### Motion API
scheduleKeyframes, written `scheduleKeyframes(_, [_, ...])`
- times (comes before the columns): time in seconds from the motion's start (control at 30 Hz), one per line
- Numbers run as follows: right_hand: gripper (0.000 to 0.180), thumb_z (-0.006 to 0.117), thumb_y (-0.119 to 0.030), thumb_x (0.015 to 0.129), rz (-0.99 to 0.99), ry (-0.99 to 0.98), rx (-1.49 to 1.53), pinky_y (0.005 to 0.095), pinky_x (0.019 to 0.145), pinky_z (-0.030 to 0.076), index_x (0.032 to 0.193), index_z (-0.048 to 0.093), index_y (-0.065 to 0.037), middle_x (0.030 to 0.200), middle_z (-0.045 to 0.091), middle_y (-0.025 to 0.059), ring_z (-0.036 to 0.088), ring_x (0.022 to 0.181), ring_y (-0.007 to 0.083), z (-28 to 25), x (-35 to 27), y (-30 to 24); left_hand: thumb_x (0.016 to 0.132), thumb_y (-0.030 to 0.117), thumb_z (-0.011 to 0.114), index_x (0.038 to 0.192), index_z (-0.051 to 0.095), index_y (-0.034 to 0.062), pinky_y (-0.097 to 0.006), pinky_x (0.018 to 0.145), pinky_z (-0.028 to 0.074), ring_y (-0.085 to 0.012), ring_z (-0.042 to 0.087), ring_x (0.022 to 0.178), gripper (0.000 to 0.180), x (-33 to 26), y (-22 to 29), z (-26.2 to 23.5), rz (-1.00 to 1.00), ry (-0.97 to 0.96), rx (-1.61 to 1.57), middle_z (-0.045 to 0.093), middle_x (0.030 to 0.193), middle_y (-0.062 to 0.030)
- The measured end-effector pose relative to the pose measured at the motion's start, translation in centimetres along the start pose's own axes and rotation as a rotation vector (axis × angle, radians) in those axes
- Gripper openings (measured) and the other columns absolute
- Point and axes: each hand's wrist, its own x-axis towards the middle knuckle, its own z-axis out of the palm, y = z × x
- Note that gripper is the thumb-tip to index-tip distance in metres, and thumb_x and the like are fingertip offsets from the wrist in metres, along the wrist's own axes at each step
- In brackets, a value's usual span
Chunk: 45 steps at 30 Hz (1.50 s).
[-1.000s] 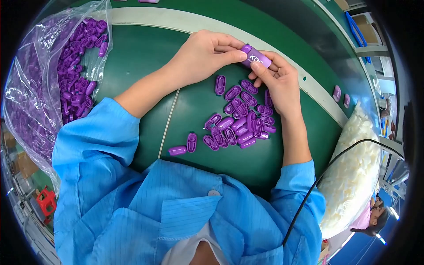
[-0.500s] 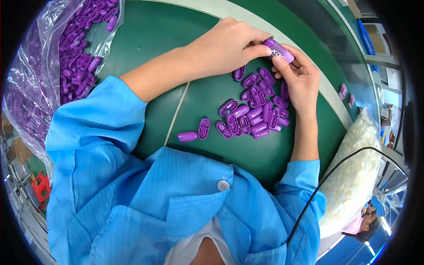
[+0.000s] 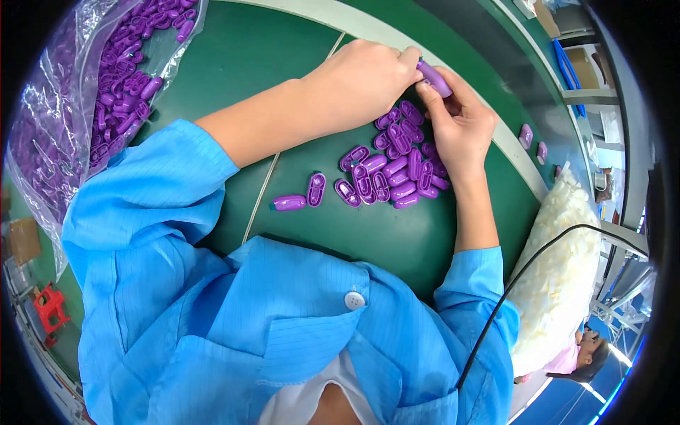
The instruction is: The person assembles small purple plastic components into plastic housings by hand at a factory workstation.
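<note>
Both of my hands meet above the far side of the pile, on one glossy purple plastic casing (image 3: pixel 435 79), an oblong rounded piece. My right hand (image 3: pixel 462 131) grips it between thumb and fingers. My left hand (image 3: pixel 368 79) is closed, its fingertips pinching the casing's left end, where a bit of dark teal shows. Just below lies a heap of similar purple casings (image 3: pixel 398 167), some with the hollow side up, others with the smooth back up. Two separate casings, one hollow side up (image 3: pixel 316 190) and one smooth (image 3: pixel 289 203), lie left of the heap.
A clear plastic bag (image 3: pixel 53 113) full of purple casings lies at the left. On the right stands a sack of pale pieces (image 3: pixel 559 276), with a black cable (image 3: pixel 506 290) crossing it. Purple pieces (image 3: pixel 525 136) rest beyond the table's pale edge. A person (image 3: pixel 577 354) is at lower right.
The casing has turned in my fingers, so its printed face is mostly out of sight. My left fingers have closed in on its end. The whole view has shifted slightly.
</note>
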Motion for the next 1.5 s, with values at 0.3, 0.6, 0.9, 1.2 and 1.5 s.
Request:
scheduleKeyframes(0.3, [0.028, 0.067, -0.022, 0.079, 0.038, 0.051, 0.138, 0.0256, 0.065, 0.048, 0.098, 0.064, -0.002, 0.086, 0.064, 0.0071, 0.058, 0.069, 0.0133, 0.5, 4.5, 4.3, 0.081, 0.018, 0.055, 0.094, 0.064, 0.0019, -0.038, 0.073, 0.049, -0.0337, 0.061, 0.081, 0.022, 5.7, -4.4, 1.8, -0.229, 0.035, -0.341, 0.064, 0.087, -0.0183])
scheduleKeyframes(0.6, [0.025, 0.065, -0.027, 0.078, -0.002, 0.391, -0.683, 0.0379, 0.08, 0.046, 0.092, 0.067, -0.007, 0.093, 0.063, 0.0123, 0.058, 0.093, 0.0301, -12.8, 4.0, 15.3, 0.083, 0.018, 0.055, 0.095, 0.063, -0.0019, -0.039, 0.083, 0.044, -0.035, 0.057, 0.09, 0.025, 8.3, -5.7, 3.3, -0.031, 0.373, 0.016, 0.061, 0.088, -0.018])
scheduleKeyframes(0.9, [0.042, 0.063, -0.045, 0.077, 0.25, 0.151, -0.683, 0.0363, 0.079, 0.047, 0.093, 0.065, -0.006, 0.093, 0.064, 0.017, 0.061, 0.086, 0.0323, -13.9, 2.7, 13.6, 0.075, -0.004, 0.055, 0.105, 0.061, 0.0022, -0.034, 0.084, 0.047, -0.0291, 0.058, 0.097, 0.031, -1.6, -0.8, -3.3, 0.233, -0.34, -0.187, 0.061, 0.104, -0.013])
scheduleKeyframes(1.2, [0.037, 0.064, -0.014, 0.083, 0.326, -0.238, 0.643, 0.0225, 0.074, 0.049, 0.113, 0.053, 0.004, 0.095, 0.062, 0.0091, 0.06, 0.074, 0.0107, -5.3, 3.1, 3.0, 0.076, 0.003, 0.061, 0.105, 0.06, 0.0, -0.03, 0.067, 0.048, -0.0177, 0.059, 0.073, 0.029, -0.8, 0.0, -4.0, -0.119, -0.287, -0.052, 0.062, 0.09, -0.0066])
scheduleKeyframes(1.5, [0.032, 0.063, -0.01, 0.083, 0.457, -0.217, 0.768, 0.022, 0.074, 0.05, 0.108, 0.05, 0.004, 0.095, 0.061, 0.0107, 0.062, 0.079, 0.0132, -2.7, 2.9, 3.6, 0.087, 0.008, 0.056, 0.111, 0.055, -0.0075, -0.023, 0.078, 0.051, -0.013, 0.063, 0.085, 0.029, 4.4, -2.4, 2.1, -0.581, -0.232, -1.051, 0.064, 0.097, -0.011])
